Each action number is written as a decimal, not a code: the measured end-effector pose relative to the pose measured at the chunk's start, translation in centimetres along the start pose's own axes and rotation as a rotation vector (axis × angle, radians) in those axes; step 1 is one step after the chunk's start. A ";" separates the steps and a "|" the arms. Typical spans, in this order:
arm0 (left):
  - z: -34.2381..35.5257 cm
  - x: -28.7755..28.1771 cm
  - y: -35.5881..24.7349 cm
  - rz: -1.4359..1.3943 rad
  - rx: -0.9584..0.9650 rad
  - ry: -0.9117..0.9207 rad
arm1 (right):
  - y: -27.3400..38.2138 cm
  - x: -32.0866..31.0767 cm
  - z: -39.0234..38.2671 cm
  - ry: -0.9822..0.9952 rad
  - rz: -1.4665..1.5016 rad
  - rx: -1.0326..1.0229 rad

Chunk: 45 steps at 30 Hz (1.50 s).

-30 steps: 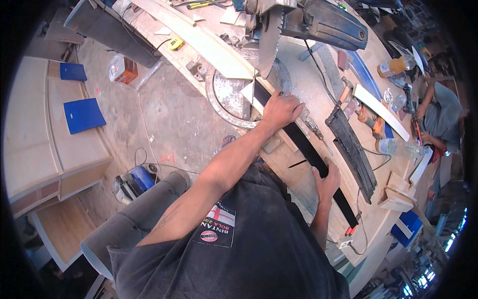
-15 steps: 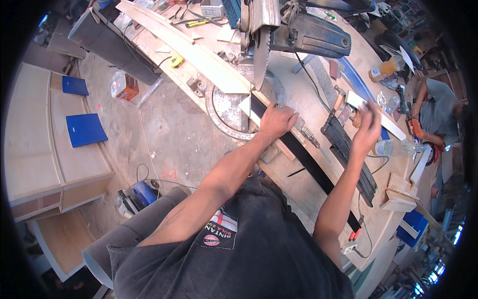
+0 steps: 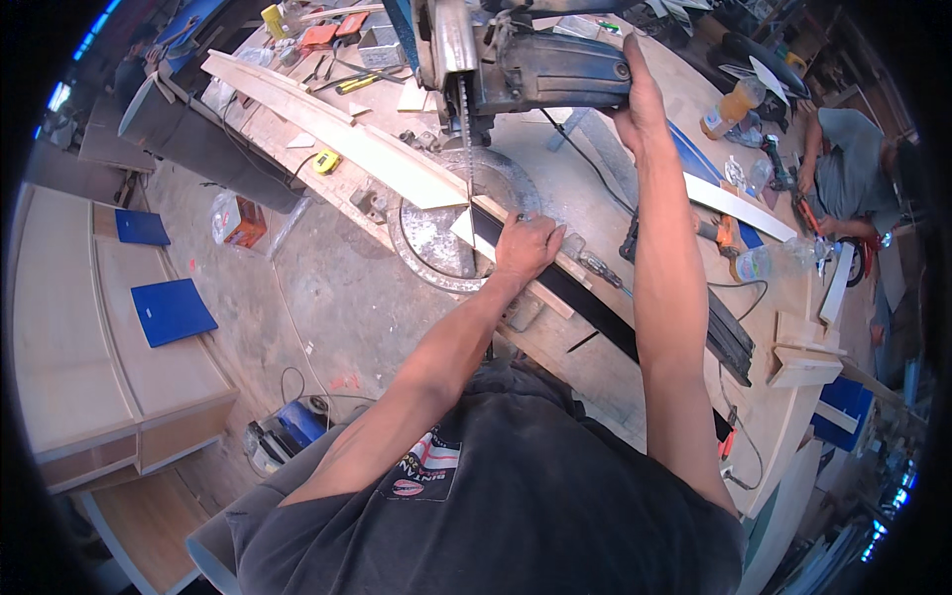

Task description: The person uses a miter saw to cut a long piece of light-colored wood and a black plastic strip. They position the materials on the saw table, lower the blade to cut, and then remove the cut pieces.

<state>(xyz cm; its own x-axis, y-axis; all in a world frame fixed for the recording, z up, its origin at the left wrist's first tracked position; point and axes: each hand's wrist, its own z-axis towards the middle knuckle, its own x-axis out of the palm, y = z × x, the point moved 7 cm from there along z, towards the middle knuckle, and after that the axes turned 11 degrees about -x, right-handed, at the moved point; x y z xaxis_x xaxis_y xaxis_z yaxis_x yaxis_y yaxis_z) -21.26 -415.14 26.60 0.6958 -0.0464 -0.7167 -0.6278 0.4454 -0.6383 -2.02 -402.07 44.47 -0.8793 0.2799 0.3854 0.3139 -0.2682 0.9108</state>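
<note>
A miter saw [image 3: 555, 71] stands over the bench with its blade [image 3: 464, 124] raised above the round metal base [image 3: 436, 238]. My left hand [image 3: 526, 246] is closed over a long black strip [image 3: 605, 319], close to the right of the blade line. My right hand [image 3: 640, 104] grips the rear end of the saw's motor housing, thumb up, its other fingers partly hidden. Left of the blade lies a long pale board [image 3: 397, 164], its angled end at the blade line. A small white offcut [image 3: 463, 226] touches the black strip's near end.
On the bench lie a yellow tape measure [image 3: 325, 162], an orange-handled tool [image 3: 727, 236], a plastic bottle [image 3: 769, 262] and wood offcuts [image 3: 805, 347]. A co-worker [image 3: 853, 159] sits at right with a power tool. Cabinet panels [image 3: 79, 327] stand at left.
My right hand has moved up and forward from above the bench onto the saw's motor housing. My left hand stays on the black strip. The view has shifted slightly.
</note>
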 end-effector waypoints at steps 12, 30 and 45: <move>0.0 0.0 0.0 0.006 0.003 -0.008 | 0.4 1.1 0.7 0.026 0.001 -0.024; 0.0 0.0 -0.1 0.014 0.007 0.014 | 0.5 1.1 0.8 0.007 -0.049 -0.017; 0.0 -0.3 -0.2 0.005 0.035 -0.019 | 0.5 0.6 0.7 0.015 -0.100 0.013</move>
<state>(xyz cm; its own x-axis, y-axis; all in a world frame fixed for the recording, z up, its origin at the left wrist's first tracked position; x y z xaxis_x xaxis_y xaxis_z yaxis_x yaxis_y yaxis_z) -21.35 -415.21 26.88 0.6994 -0.0270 -0.7143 -0.6192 0.4763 -0.6243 -2.14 -401.37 45.23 -0.9116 0.2908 0.2904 0.2288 -0.2280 0.9464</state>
